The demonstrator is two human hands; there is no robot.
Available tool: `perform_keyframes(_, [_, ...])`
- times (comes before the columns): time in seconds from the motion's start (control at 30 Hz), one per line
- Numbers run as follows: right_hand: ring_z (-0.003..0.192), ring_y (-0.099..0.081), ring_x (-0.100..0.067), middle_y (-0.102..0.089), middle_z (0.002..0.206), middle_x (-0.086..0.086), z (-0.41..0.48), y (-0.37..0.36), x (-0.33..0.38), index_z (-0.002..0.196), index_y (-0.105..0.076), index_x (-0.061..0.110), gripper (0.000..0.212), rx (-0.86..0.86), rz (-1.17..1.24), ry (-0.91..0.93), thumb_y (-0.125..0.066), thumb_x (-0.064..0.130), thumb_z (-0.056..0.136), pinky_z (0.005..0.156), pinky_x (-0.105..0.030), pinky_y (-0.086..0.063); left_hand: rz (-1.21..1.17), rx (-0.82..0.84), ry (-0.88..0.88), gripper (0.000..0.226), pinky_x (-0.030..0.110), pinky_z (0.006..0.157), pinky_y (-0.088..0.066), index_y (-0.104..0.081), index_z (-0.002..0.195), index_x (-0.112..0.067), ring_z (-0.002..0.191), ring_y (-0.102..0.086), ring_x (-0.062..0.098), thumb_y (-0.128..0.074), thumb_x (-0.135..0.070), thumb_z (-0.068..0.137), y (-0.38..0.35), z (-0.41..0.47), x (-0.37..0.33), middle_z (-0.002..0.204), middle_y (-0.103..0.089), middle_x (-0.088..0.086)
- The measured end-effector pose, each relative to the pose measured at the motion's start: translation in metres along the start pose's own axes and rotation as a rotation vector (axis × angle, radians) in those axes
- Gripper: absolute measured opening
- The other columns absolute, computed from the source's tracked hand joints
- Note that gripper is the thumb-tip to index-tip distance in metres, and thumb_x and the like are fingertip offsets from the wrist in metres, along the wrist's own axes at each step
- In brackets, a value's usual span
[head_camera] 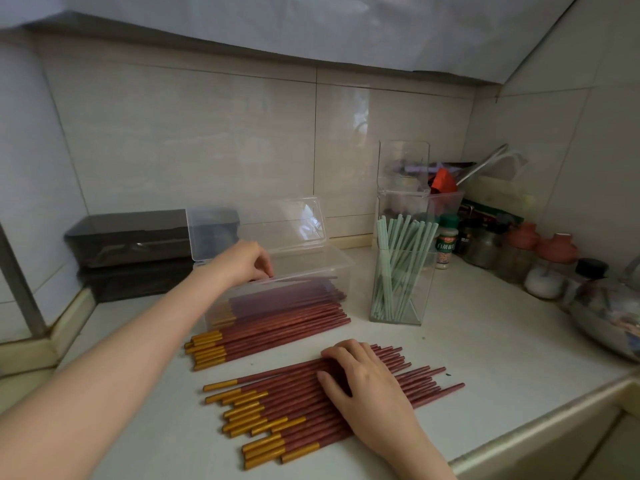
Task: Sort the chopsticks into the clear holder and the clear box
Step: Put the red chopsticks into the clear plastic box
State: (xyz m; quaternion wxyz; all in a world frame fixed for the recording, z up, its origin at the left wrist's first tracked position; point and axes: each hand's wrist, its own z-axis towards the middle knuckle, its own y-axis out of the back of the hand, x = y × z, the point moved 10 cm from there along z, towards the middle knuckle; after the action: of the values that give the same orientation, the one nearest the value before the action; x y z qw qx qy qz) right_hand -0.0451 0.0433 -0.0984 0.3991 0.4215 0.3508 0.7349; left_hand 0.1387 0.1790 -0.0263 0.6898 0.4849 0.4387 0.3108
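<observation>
Several red chopsticks with gold ends (298, 410) lie spread on the white counter in front of me. My right hand (363, 382) rests flat on them, fingers relaxed. A second bundle of red chopsticks (273, 336) lies just behind, against the clear box (332, 268). The box stands with its lid up and holds more red chopsticks. My left hand (247, 261) reaches over the box's near rim, its fingers curled down at the edge; I cannot see whether it holds anything. To the right, the clear holder (401, 289) stands upright with several pale green chopsticks in it.
A dark lidded box (138, 237) sits at the back left against the tiled wall. A taller clear container (403, 181), spice jars (446, 240) and bottles crowd the back right corner. A metal kettle (609, 313) is at the far right. The counter edge runs along the right front.
</observation>
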Motion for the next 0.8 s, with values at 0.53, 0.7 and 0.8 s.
perform_keyframes(0.53, [0.113,-0.04,-0.002,-0.045,0.118,0.015,0.0,0.003,0.0,0.126,-0.048,0.03,0.037,-0.023,0.003,0.002,-0.04,0.047,0.094,0.094,-0.015,-0.029,0.25,-0.087,-0.183,0.016,0.022,0.072,-0.044,-0.064,0.096,-0.027,0.085,-0.057,0.008,-0.064,-0.038,0.083,-0.025,-0.103,-0.06,0.095,-0.06,-0.01])
perform_keyframes(0.7, [0.113,-0.04,-0.001,-0.044,0.118,0.016,-0.001,0.004,0.002,0.126,-0.048,0.03,0.037,-0.03,0.001,0.007,-0.039,0.047,0.095,0.095,-0.015,-0.029,0.431,0.0,-0.148,0.021,0.028,0.081,-0.044,-0.061,0.11,-0.019,0.101,-0.057,0.018,-0.052,-0.022,0.091,-0.051,-0.105,-0.043,0.112,-0.058,0.0])
perform_keyframes(0.8, [0.114,-0.04,-0.002,-0.044,0.118,0.016,-0.001,0.004,0.002,0.126,-0.048,0.03,0.037,-0.028,-0.003,0.006,-0.039,0.047,0.095,0.095,-0.015,-0.03,0.579,0.022,-0.177,0.028,0.032,0.081,-0.043,-0.058,0.118,-0.013,0.105,-0.056,0.023,-0.044,-0.013,0.093,-0.058,-0.104,-0.046,0.115,-0.056,0.005])
